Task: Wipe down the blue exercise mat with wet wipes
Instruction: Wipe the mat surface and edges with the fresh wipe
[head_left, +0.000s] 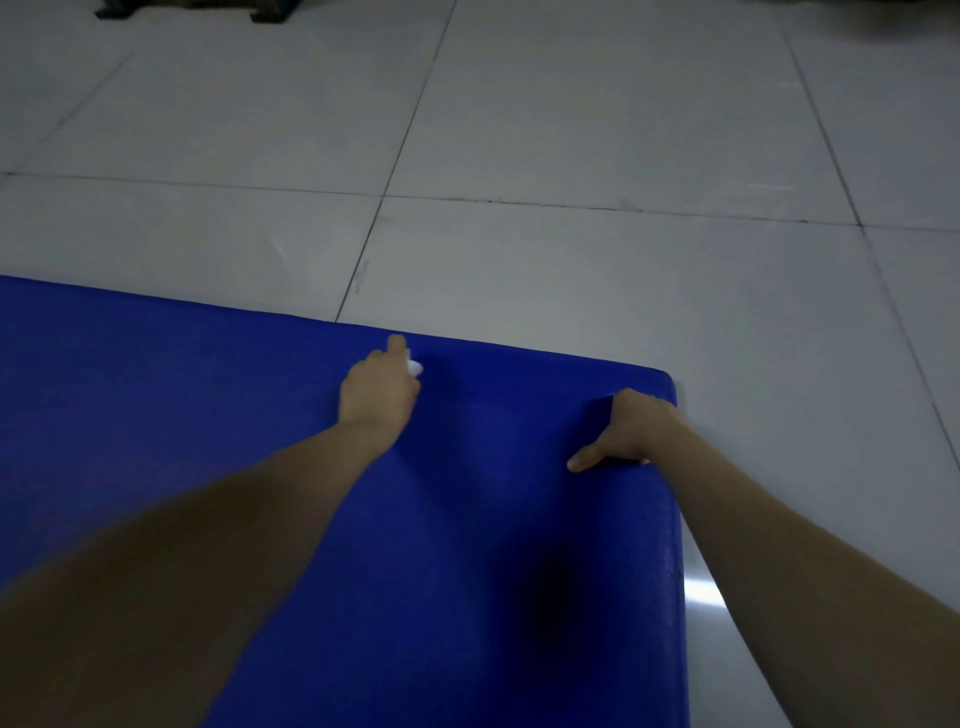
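The tiled floor (571, 130) takes up most of the view: large, pale grey, smooth square tiles with thin dark grout lines, and a bright patch of glare just beside the mat's right edge. The blue exercise mat (156, 405) lies flat on it and fills the lower left. It is a thick, padded slab in deep blue with a fine matte grain, a rounded far-right corner and a soft rolled side wall.

Two bare forearms reach out over the mat. The right hand (631, 431) sits on the mat's top close to that far-right corner. Its thumb is stretched out to the left and lies on the surface, and the fingers bend down onto the mat with a dark shadow under the palm. In this dim light it seems to be propped there with nothing in it. The left hand (379, 389) is near the middle of the mat's far edge, knuckles up and fingers bunched around a wet wipe (414, 368). The wipe is a small crumpled white wad that shows only at the hand's right side, against the mat.

Well beyond the mat, at the top left, is a dark object (197, 8) too cropped to identify
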